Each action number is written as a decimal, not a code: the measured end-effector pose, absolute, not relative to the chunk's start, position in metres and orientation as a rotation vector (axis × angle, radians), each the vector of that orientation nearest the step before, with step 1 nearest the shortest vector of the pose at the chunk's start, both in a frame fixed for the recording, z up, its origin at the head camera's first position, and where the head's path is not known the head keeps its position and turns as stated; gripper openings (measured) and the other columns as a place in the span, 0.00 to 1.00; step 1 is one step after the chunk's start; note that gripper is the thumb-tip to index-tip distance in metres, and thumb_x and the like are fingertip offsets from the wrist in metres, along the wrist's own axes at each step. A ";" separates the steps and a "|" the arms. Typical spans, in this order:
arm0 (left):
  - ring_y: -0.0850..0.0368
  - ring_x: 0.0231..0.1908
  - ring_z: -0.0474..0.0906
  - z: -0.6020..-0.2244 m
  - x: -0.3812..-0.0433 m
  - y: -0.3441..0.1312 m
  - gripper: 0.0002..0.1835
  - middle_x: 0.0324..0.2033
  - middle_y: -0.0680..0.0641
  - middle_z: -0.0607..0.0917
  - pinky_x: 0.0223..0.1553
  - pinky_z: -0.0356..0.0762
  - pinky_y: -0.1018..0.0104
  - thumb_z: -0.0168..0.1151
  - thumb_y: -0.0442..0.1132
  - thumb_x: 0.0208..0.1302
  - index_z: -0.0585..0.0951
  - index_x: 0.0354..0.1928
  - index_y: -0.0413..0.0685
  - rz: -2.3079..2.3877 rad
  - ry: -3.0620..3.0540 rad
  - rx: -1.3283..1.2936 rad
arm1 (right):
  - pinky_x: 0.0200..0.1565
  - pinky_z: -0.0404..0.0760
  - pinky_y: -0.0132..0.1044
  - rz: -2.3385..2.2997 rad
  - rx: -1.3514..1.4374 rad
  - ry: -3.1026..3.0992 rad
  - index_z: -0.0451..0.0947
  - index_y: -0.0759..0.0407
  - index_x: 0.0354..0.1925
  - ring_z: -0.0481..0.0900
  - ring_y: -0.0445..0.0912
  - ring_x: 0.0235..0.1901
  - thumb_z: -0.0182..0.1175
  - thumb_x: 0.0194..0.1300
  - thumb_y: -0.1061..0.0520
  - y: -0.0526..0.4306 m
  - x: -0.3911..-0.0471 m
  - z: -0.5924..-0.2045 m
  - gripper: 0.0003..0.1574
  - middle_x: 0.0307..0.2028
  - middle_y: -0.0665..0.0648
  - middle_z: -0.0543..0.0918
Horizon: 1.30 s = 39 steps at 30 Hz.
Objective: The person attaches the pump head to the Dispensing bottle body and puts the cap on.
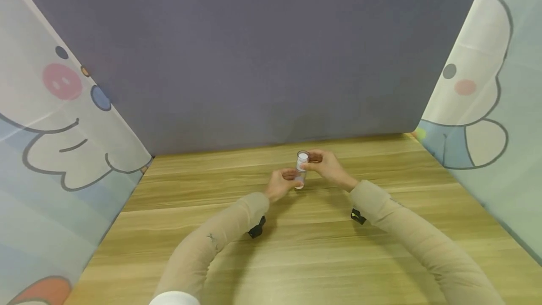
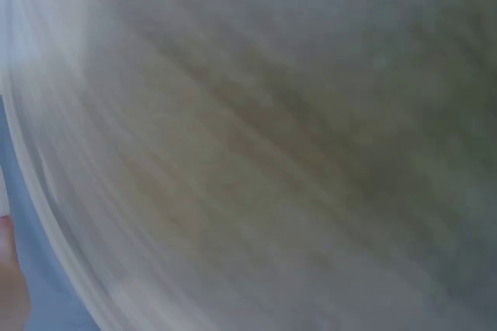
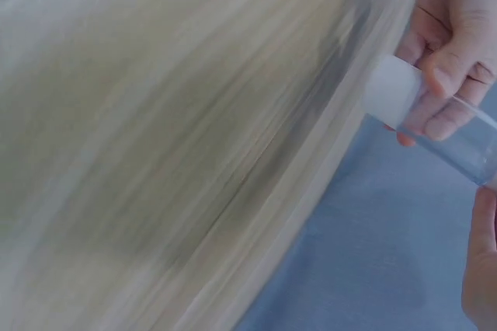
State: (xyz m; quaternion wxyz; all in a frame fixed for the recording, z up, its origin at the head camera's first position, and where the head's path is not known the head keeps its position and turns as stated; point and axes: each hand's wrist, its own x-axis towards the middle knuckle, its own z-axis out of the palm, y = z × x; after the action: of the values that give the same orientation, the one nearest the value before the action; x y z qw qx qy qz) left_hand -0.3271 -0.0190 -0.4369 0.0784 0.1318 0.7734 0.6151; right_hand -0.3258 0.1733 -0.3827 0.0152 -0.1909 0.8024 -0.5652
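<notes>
A slim clear bottle [image 1: 301, 175] with a white cap [image 3: 390, 92] is held between both hands near the back of the table, standing roughly upright in the head view. My right hand [image 1: 328, 167] pinches its upper part, thumb in front and fingers behind. Lower down, my left hand [image 1: 281, 183] grips the bottle near its base from the left side. In the right wrist view, the right hand's thumb [image 3: 454, 67] presses the clear wall just beside the cap, and part of the left hand [image 3: 483, 269] shows at the other end. Sleeve fabric [image 2: 233, 152] fills most of the left wrist view.
The wood-grain table [image 1: 296, 258] spreads out below both forearms. A dark grey panel [image 1: 271, 60] rises behind its back edge, with cartoon-printed curtains on the left [image 1: 51, 145] and right [image 1: 478, 84]. Small black devices hang under the left cuff [image 1: 257, 228] and right cuff [image 1: 358, 216].
</notes>
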 end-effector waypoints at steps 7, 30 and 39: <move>0.39 0.58 0.78 -0.437 -0.326 -0.020 0.25 0.57 0.33 0.80 0.59 0.76 0.54 0.71 0.29 0.61 0.76 0.60 0.27 1.886 2.288 0.389 | 0.58 0.77 0.55 -1.710 -0.648 2.543 0.72 0.73 0.63 0.78 0.64 0.55 0.66 0.67 0.63 0.170 -0.327 -0.381 0.30 0.53 0.71 0.81; 0.39 0.58 0.78 -0.446 -0.332 -0.018 0.26 0.57 0.32 0.80 0.58 0.77 0.54 0.70 0.27 0.60 0.76 0.60 0.26 1.938 2.297 0.362 | 0.55 0.79 0.53 -1.644 -0.707 2.610 0.74 0.74 0.60 0.81 0.63 0.52 0.68 0.65 0.63 0.169 -0.335 -0.385 0.28 0.51 0.70 0.83; 0.38 0.61 0.75 -0.439 -0.330 -0.016 0.29 0.60 0.32 0.77 0.59 0.76 0.56 0.69 0.25 0.61 0.72 0.63 0.27 1.860 2.288 0.232 | 0.56 0.79 0.53 -1.682 -0.608 2.554 0.74 0.74 0.61 0.80 0.63 0.54 0.69 0.64 0.62 0.167 -0.335 -0.388 0.30 0.54 0.71 0.82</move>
State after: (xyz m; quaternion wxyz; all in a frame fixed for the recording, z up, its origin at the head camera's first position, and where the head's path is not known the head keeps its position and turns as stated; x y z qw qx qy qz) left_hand -0.3298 -0.0159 -0.4390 0.0917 0.0782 0.7703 0.6262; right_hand -0.3352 0.1670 -0.3881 0.0120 -0.1949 0.8191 -0.5395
